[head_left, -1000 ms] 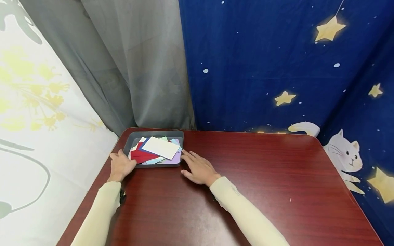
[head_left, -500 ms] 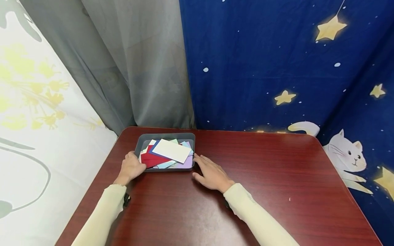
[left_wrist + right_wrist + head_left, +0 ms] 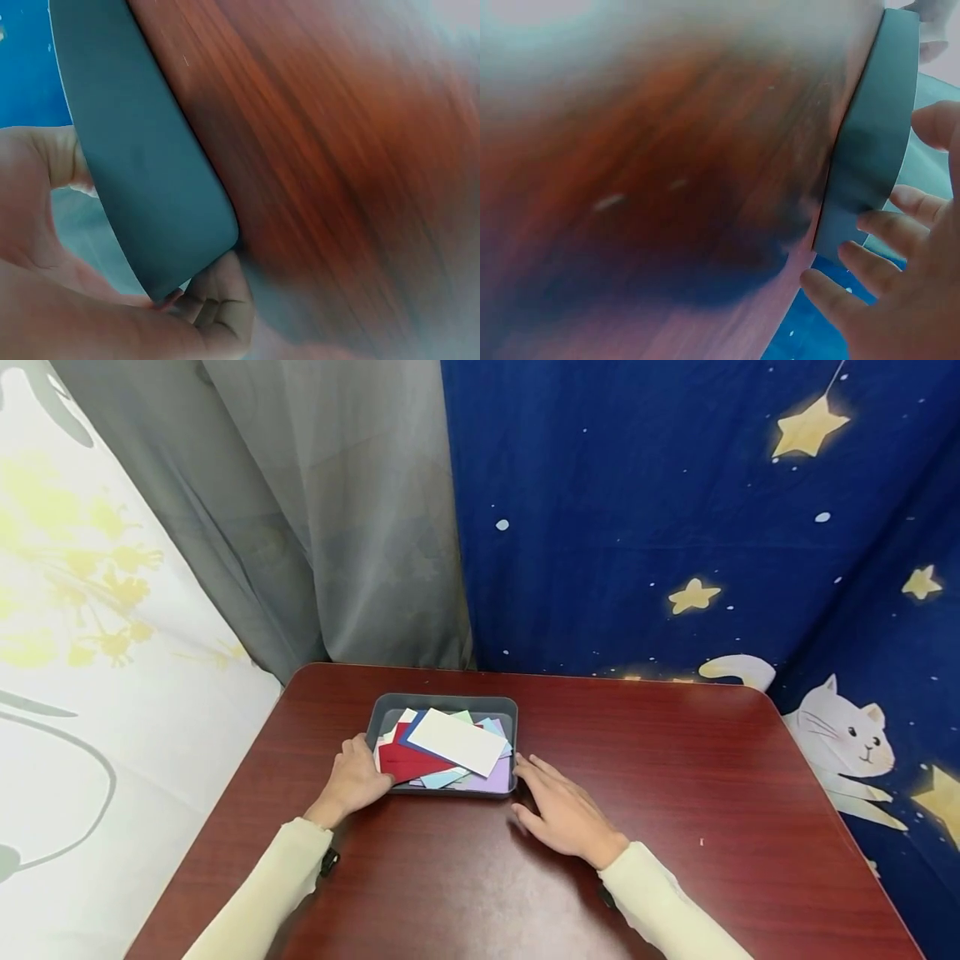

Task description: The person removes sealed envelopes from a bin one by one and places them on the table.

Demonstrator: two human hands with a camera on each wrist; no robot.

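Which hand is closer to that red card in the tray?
Left. The left hand grips the gray tray rim beside the red card; the right hand touches the opposite corner.

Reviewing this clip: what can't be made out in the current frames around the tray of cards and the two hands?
- Lower cards in the tray: head view, hidden under the white card and red card; their number is unclear.
- Left hand fingertips: head view, hidden behind the tray's corner.
- Right hand: right wrist view, cut off by the frame edge.
- Table surface: both wrist views, blurred.
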